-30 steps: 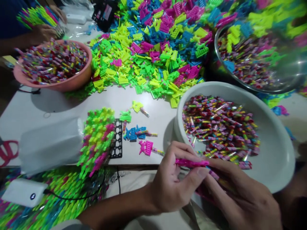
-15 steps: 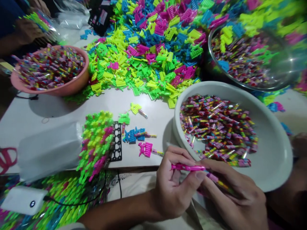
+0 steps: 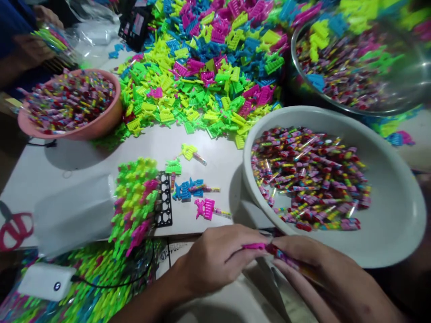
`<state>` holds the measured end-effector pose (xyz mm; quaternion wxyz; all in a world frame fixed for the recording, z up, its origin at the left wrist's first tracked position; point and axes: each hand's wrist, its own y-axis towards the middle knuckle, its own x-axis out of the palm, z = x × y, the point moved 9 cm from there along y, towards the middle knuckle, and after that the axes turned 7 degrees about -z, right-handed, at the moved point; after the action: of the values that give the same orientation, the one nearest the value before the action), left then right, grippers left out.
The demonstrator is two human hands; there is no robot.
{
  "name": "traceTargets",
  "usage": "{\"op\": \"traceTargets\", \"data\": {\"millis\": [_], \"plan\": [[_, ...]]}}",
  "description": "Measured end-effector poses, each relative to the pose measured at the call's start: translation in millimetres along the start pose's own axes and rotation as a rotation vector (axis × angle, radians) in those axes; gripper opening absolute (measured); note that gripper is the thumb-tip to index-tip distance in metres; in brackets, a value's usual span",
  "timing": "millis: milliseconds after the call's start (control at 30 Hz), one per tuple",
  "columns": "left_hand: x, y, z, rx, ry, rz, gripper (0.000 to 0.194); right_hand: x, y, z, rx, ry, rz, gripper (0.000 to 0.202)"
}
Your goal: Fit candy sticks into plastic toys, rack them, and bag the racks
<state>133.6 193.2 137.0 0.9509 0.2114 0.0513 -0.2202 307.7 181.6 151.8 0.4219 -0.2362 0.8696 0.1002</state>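
My left hand [image 3: 215, 260] pinches a pink plastic piece [image 3: 254, 246], mostly hidden by the fingers. Against its right end, my right hand [image 3: 333, 278] is closed on a small colourfully wrapped tube [image 3: 284, 259]. The two pieces meet end to end, but whether they are joined I cannot tell. Left of my hands, on the white table [image 3: 208, 175], lie a pink comb-shaped piece [image 3: 205, 209] with a tube on it, blue pieces [image 3: 188, 189], a green piece [image 3: 173, 166] and a yellow piece [image 3: 189, 151]. Close to my right hand is a pale basin [image 3: 393, 202] full of wrapped tubes [image 3: 313, 175].
A black holed rack [image 3: 164, 202] stands by bundled green and pink pieces [image 3: 134, 202]. Nearby are a plastic bag [image 3: 76, 213], red scissors [image 3: 15, 229] and a white power bank [image 3: 47, 281]. Behind are a colourful heap [image 3: 202, 67], an orange basin [image 3: 104, 119], a metal bowl [image 3: 409, 85] and another person's hand [image 3: 33, 45].
Both hands have moved down, and the left hand has turned so its back faces up. The pink piece is now more covered, and the wrapped tube lies at its end.
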Motion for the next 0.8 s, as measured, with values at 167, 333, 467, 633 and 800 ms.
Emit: {"op": "traceTargets", "data": {"millis": [167, 333, 467, 633, 800], "plan": [[-5.9, -17.7, -12.6, -0.194, -0.079, 0.104, 0.019, 2.3, 10.5, -24.5, -0.111, 0.109, -0.001, 0.04], [-8.4, -27.5, -27.2, -0.403, -0.118, 0.157, 0.018, 5.1, 14.1, -35.3, -0.065, 0.154, 0.11, 0.038], [-10.1, -31.9, -28.5, -0.406, -0.064, 0.182, 0.026, 14.1, 11.8, -39.4, -0.07, 0.072, 0.118, 0.04], [-9.1, -37.4, -28.9, -0.429, 0.013, 0.18, 0.029, 21.5, 9.1, -41.6, -0.117, -0.003, 0.105, 0.046], [-5.5, -39.0, -29.0, -0.442, 0.026, 0.169, 0.028, 32.0, 13.0, -36.8, -0.045, -0.056, 0.03, 0.036]]}}
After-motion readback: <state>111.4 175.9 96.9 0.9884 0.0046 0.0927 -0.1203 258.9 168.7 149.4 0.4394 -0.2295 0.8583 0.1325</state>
